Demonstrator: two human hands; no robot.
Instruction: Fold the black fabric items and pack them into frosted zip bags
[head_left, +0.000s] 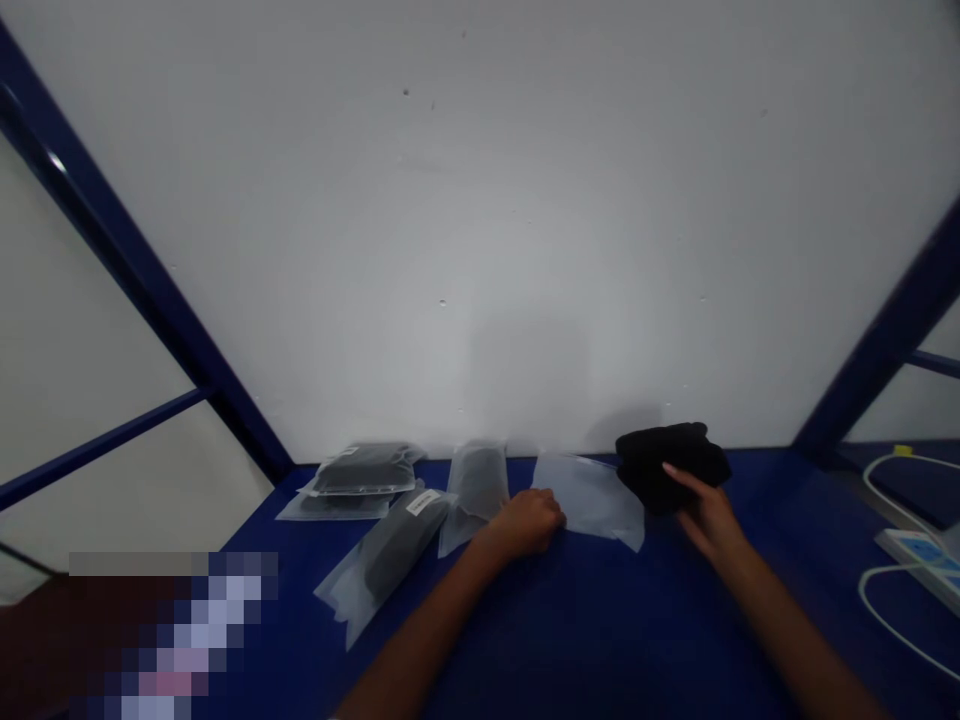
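Note:
My right hand (709,515) is closed on a folded black cloth item (667,465), thumb on top, and holds it up at the right of the blue table. Flat on the table lies a frosted plastic bag (592,495) with nothing visible inside. At its left edge my left hand (529,522) is closed, fingers curled down on the bag; the fingertips are hidden. Just left of that hand is another frosted bag (478,480) with something dark in it. A bag with a white label (397,550) lies slanted beside it, also with dark contents.
Stacked frosted bags (364,470) with dark contents lie at the back left of the blue table (585,630). A pale wall (525,230) rises behind, between blue frame posts. At the right are a white cable (862,580) and a white box (922,560). A pixelated patch covers the lower left.

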